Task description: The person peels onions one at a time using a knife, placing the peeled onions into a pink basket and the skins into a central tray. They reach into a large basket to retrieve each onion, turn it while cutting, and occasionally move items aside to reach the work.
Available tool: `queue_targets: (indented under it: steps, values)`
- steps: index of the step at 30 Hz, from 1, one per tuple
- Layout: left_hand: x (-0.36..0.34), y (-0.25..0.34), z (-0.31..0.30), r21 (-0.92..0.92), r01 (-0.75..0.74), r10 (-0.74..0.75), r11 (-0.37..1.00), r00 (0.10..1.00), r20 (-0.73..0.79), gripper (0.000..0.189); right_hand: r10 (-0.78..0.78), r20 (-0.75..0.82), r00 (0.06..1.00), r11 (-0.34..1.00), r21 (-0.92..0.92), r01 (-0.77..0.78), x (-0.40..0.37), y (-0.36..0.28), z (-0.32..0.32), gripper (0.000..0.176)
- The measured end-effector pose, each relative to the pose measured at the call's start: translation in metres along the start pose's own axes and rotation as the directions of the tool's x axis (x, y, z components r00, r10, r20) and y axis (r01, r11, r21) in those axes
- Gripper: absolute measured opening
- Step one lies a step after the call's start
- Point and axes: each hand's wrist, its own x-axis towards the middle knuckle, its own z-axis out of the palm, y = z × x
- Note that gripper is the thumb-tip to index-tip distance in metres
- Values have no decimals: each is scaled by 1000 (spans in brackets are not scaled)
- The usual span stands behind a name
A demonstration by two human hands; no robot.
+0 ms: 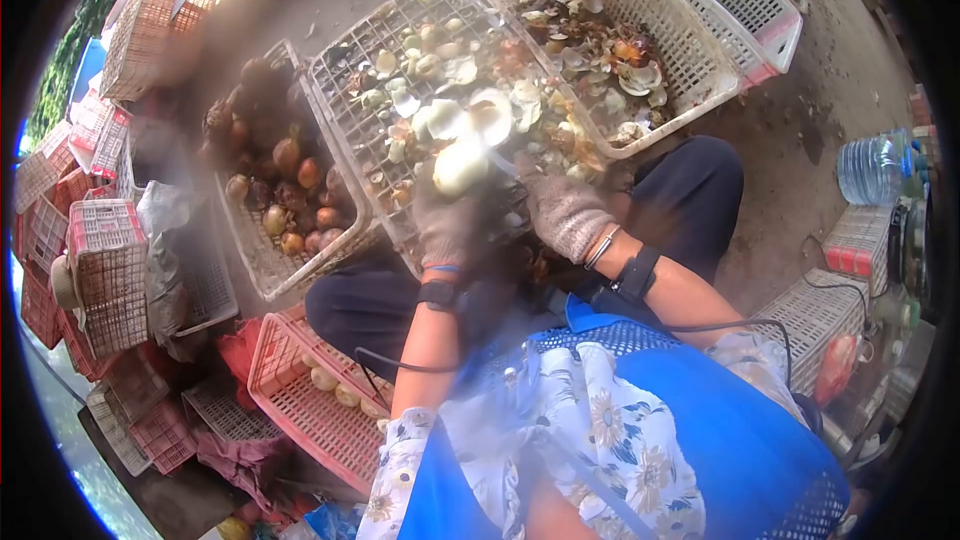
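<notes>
My left hand [447,225], in a knitted glove, is wrapped round a pale peeled onion [460,167] above an upturned slatted crate [335,65]. Close beside it, my right hand [562,205], gloved too, has its fingers bent toward the onion; what they hold, if anything, is blurred by glare. Onion peels and cut pieces [460,70] lie scattered over the crate's slats. Left of it, a white crate [270,282] holds several unpeeled brown onions [308,173]. Behind on the right, another white crate [690,105] contains peels and scraps [610,55].
A red crate [300,400] with pale onions stands at my left side. Stacked crates [108,270] fill the far left. On the right are a water bottle [868,170] and a crate [815,320] with a cable across it. My knees flank the work area.
</notes>
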Motion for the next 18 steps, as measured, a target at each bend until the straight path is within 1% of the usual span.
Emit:
queue_targets:
  steps: [1, 2, 3, 4, 5, 6, 7, 8, 9, 10, 11, 12, 13, 14, 15, 16, 17, 18]
  values:
    - [2, -3, 0, -1, 0, 0, 1000, 1000, 6, 68, 6, -2, 1000, 1000, -1, -6, 2, 3, 3, 55]
    - [4, -5, -2, 64, -24, 22, 998, 999, 39, 72, -75, -122, 990, 995, -77, 66, 5, 7, 8, 58]
    - [5, -1, -4, 127, -51, 42, 991, 997, 69, 77, -167, -232, 958, 978, -160, 132, 8, 7, 10, 60]
    - [0, 1, -10, 380, -241, 237, 893, 970, 58, 87, -228, -267, 936, 950, -273, 153, 9, 6, 11, 61]
    - [-4, 4, -14, 379, -237, 235, 894, 971, 52, 87, -234, -263, 936, 948, -274, 159, 8, 6, 11, 61]
    - [-7, 10, -16, 588, -292, 312, 754, 947, 70, 92, -236, -230, 944, 925, -350, 146, 5, -2, -3, 60]
    - [-8, 12, -20, 762, -320, 374, 564, 921, 110, 96, -230, -193, 954, 898, -419, 132, -1, -11, -13, 59]
    - [1, 0, -24, 847, -420, 580, 327, 797, 171, 88, -243, -195, 950, 865, -488, 121, -6, -18, -20, 58]
    - [8, 1, -28, 847, -416, 575, 332, 801, 168, 88, -243, -188, 952, 864, -488, 124, -6, -16, -15, 58]
    - [15, 2, -33, 784, -443, 442, 435, 864, 243, 82, -276, -217, 936, 852, -506, 133, -7, -15, -5, 55]
    - [21, 4, -35, 715, -448, 312, 537, 893, 325, 75, -313, -251, 916, 838, -527, 142, -5, -14, -1, 53]
    - [25, 4, -33, 685, -479, 364, 549, 875, 320, 64, -317, -253, 914, 836, -529, 144, -2, -15, -3, 53]
    - [25, 4, -32, 684, -481, 365, 548, 873, 322, 64, -327, -282, 902, 883, -431, 185, -1, -17, -6, 50]
    - [24, 3, -32, 720, -451, 346, 528, 888, 303, 64, -329, -310, 892, 918, -326, 226, -1, -17, -6, 47]
    - [21, 2, -30, 753, -418, 327, 507, 902, 281, 64, -326, -307, 894, 919, -325, 223, 0, -16, 0, 47]
    - [18, 2, -28, 788, -375, 291, 487, 921, 259, 66, -326, -259, 909, 881, -432, 193, 3, -14, 10, 45]
    - [19, -1, -27, 788, -374, 288, 489, 922, 259, 66, -321, -210, 924, 829, -534, 166, 6, -12, 19, 43]
    - [19, -3, -26, 802, -386, 302, 455, 915, 269, 68, -355, -201, 913, 834, -510, 213, 8, -11, 21, 42]
